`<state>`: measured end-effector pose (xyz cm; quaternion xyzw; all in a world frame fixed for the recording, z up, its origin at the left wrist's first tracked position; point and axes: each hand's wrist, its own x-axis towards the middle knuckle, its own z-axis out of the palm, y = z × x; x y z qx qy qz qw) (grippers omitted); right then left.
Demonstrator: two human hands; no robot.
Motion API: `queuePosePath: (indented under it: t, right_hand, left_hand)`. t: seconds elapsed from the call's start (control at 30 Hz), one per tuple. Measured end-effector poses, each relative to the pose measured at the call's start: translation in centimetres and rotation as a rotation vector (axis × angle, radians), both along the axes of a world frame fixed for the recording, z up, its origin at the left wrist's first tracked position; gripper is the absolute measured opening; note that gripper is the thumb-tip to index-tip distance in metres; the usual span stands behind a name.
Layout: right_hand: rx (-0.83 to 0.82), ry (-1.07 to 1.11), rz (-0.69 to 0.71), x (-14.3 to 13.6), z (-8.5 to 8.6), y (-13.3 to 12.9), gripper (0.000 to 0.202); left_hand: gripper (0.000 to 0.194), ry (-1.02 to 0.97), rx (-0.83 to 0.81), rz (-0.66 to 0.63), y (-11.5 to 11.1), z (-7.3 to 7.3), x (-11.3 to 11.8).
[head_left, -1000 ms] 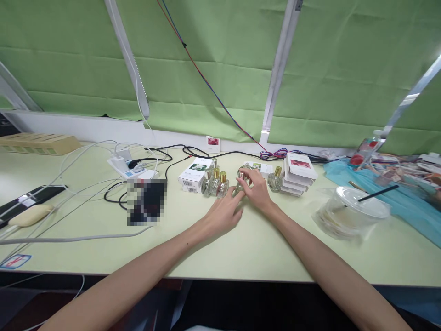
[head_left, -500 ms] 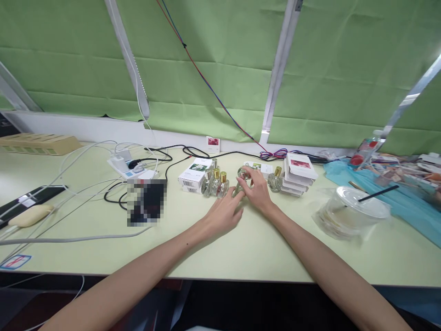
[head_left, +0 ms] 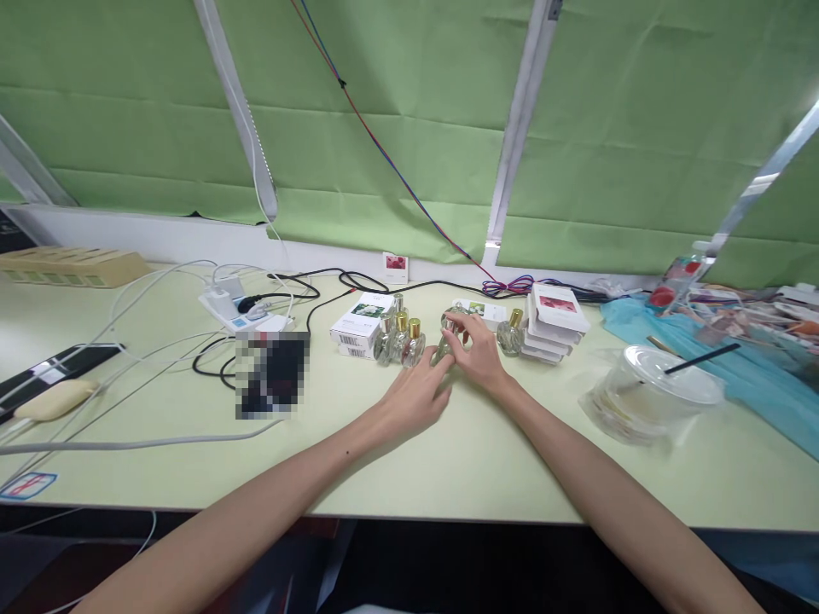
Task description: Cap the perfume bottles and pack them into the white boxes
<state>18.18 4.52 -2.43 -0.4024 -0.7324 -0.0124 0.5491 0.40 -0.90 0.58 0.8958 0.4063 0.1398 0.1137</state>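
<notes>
My right hand point(head_left: 479, 351) is closed around a clear glass perfume bottle point(head_left: 450, 317), its fingertips on the upper glass. My left hand point(head_left: 419, 394) rests low on the table, thumb and fingers pinched on glass just in front, apparently the same bottle; the fingers hide where they meet. To the left stand several glass perfume bottles point(head_left: 413, 348) with gold and silver caps. Another gold-capped bottle point(head_left: 510, 336) is upright to the right, beside a stack of white boxes point(head_left: 555, 317) with a red flower picture. White boxes with a green picture point(head_left: 363, 321) lie behind the left bottles.
A bagged plastic cup point(head_left: 659, 388) with a black straw stands at right, near blue cloth point(head_left: 723, 358). Left are a power strip point(head_left: 238, 309), loose cables and a phone point(head_left: 57, 375). A flat white box point(head_left: 490, 314) lies behind my right hand.
The fingers of my right hand have shifted slightly on the bottle. My left hand and the other things have stayed in place.
</notes>
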Motion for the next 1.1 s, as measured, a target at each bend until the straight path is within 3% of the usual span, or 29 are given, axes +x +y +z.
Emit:
queuePosePath:
  t: [1.1]
  right_hand:
    - [0.085,-0.084,-0.057,-0.01,-0.04,0.25,0.019]
  left_hand:
    - [0.036,-0.024,0.063,0.000,0.61,-0.86,-0.09]
